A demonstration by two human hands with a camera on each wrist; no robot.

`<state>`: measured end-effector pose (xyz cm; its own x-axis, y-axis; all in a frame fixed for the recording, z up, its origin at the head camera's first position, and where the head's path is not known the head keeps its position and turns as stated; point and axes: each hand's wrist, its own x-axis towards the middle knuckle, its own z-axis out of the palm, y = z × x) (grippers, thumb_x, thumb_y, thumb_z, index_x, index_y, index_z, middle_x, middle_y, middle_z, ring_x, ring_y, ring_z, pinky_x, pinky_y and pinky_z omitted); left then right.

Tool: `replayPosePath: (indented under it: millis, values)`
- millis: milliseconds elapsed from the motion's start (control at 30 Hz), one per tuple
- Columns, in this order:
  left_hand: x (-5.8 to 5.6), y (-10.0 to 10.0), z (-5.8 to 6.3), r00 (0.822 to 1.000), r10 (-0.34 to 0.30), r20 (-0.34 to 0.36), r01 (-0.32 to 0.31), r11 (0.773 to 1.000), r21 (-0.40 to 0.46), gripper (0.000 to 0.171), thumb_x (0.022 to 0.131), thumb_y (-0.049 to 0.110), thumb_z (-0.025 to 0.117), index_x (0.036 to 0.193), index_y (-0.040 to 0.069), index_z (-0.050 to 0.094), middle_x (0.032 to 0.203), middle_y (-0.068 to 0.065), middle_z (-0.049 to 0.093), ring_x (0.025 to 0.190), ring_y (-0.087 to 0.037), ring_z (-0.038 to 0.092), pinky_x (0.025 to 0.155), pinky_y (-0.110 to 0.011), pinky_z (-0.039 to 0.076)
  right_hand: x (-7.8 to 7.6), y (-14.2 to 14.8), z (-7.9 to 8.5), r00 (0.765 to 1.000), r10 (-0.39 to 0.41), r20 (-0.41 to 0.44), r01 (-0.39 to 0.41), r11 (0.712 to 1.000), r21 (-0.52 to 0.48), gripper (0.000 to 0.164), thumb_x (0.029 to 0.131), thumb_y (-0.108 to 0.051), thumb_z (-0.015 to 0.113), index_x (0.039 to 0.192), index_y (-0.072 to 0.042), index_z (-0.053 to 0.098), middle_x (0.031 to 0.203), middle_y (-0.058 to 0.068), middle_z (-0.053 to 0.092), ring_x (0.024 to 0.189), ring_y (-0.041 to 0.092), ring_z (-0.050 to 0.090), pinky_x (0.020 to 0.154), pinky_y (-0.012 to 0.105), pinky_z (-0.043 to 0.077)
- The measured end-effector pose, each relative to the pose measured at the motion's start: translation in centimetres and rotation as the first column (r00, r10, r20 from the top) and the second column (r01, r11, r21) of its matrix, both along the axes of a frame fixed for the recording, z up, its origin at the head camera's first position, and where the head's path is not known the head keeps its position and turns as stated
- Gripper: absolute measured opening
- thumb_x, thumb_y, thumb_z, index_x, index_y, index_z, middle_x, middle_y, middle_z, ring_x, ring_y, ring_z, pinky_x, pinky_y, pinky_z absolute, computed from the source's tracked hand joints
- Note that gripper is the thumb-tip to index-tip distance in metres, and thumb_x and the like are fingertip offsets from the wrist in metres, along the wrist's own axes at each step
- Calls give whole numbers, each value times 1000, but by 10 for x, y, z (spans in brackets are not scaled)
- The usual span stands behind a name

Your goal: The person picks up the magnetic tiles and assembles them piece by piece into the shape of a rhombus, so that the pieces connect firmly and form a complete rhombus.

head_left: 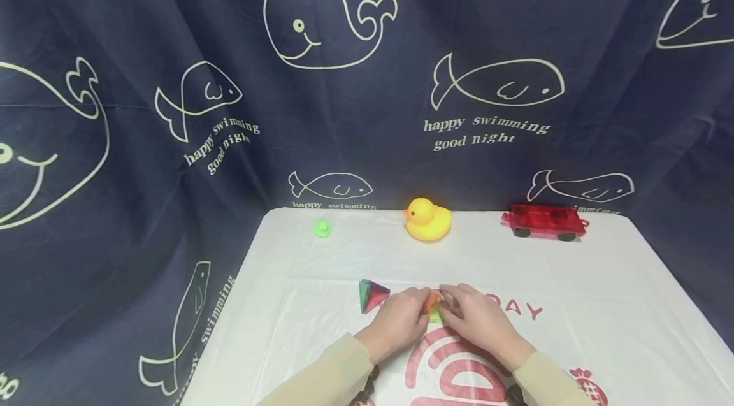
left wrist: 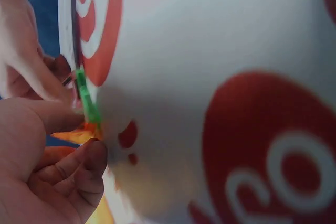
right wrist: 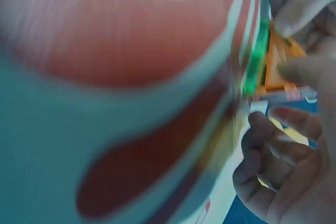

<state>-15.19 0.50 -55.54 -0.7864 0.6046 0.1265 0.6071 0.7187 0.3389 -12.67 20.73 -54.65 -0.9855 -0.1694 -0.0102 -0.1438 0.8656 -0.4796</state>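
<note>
In the head view, orange translucent triangular magnetic tiles (head_left: 434, 299) stand over a light green tile (head_left: 436, 316) near the middle of the table. From the left, my left hand (head_left: 401, 313) pinches the orange tiles between thumb and fingers. My right hand (head_left: 473, 310) holds the same piece from the other side. The right wrist view shows its thumb against an orange triangular tile (right wrist: 274, 61), whose lower edge meets the green tile (right wrist: 255, 66). The fingers partly cover the tiles. Just left of my left hand sits a small red and green tile pyramid (head_left: 373, 295).
A yellow rubber duck (head_left: 427, 221) stands at the table's back edge, with a small green duck (head_left: 322, 229) to its left. At the back right is a red translucent wheeled car base (head_left: 547, 221). A dark whale-print curtain (head_left: 367, 119) hangs behind the white tablecloth (head_left: 298, 259).
</note>
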Motion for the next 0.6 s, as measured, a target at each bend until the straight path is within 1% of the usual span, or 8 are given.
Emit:
replayPosePath:
  millis: [33, 100, 167, 233, 333, 367, 467, 600]
  values:
    - [0, -3, 4, 1000, 2, 6, -2, 1000, 3, 45, 91, 18, 75, 134, 5, 67, 98, 2, 70, 84, -7, 65, 76, -24, 55, 0, 3, 2, 1000, 9, 5, -9, 1000, -9, 50, 89, -33, 82, 134, -14, 69, 84, -8, 57, 70, 11, 50, 65, 35, 46]
    - [-1, -10, 11, 1000, 6, 17, -6, 1000, 16, 46, 92, 18, 75, 135, 4, 67, 108, -2, 72, 95, -11, 70, 85, -26, 56, 0, 11, 7, 999, 35, 11, -35, 999, -16, 52, 88, -35, 82, 135, -16, 69, 93, -8, 62, 77, 11, 55, 71, 37, 50]
    - [-4, -20, 19, 1000, 10, 24, -11, 999, 43, 47, 93, 16, 73, 137, 4, 65, 114, -4, 73, 99, -13, 70, 89, -26, 56, 0, 19, 12, 998, 66, 17, -66, 998, -21, 53, 87, -35, 82, 135, -17, 69, 104, -7, 66, 84, 13, 58, 77, 40, 53]
    - [-7, -31, 28, 999, 18, 33, -21, 996, 86, 45, 93, 16, 72, 137, 5, 66, 115, -4, 72, 97, -12, 70, 89, -26, 56, -2, 27, 16, 993, 119, 25, -118, 992, -35, 52, 87, -30, 81, 136, -17, 68, 111, -6, 67, 89, 14, 59, 79, 41, 54]
    - [-15, -52, 39, 1000, 22, 2, -22, 989, 146, 41, 94, 14, 71, 134, 6, 67, 108, -2, 71, 87, -7, 67, 83, -25, 56, -8, 36, 19, 977, 211, 30, -209, 976, -61, 54, 85, -17, 78, 137, -15, 66, 112, -5, 65, 90, 14, 58, 79, 36, 53]
    - [-18, -59, 41, 999, 30, -16, -27, 986, 164, 39, 94, 14, 71, 133, 6, 68, 109, -2, 71, 88, -7, 67, 84, -26, 56, -10, 37, 20, 970, 242, 26, -239, 968, -74, 55, 84, -13, 76, 138, -14, 66, 113, -5, 64, 90, 14, 57, 78, 35, 53]
    - [-28, -80, 46, 996, 70, -61, -58, 980, 189, 34, 94, 11, 70, 129, 9, 70, 105, 0, 69, 89, -8, 66, 84, -28, 56, -17, 39, 20, 949, 315, 3, -313, 944, -106, 55, 85, -3, 73, 139, -13, 65, 120, -3, 63, 98, 15, 60, 88, 36, 56]
    - [-40, -102, 43, 989, 126, -82, -108, 974, 197, 33, 93, 5, 69, 126, 10, 70, 111, -1, 69, 104, -16, 65, 94, -34, 54, -24, 35, 19, 927, 374, 10, -368, 916, -156, 55, 90, 1, 71, 142, -17, 64, 130, -4, 61, 112, 17, 62, 99, 43, 54]
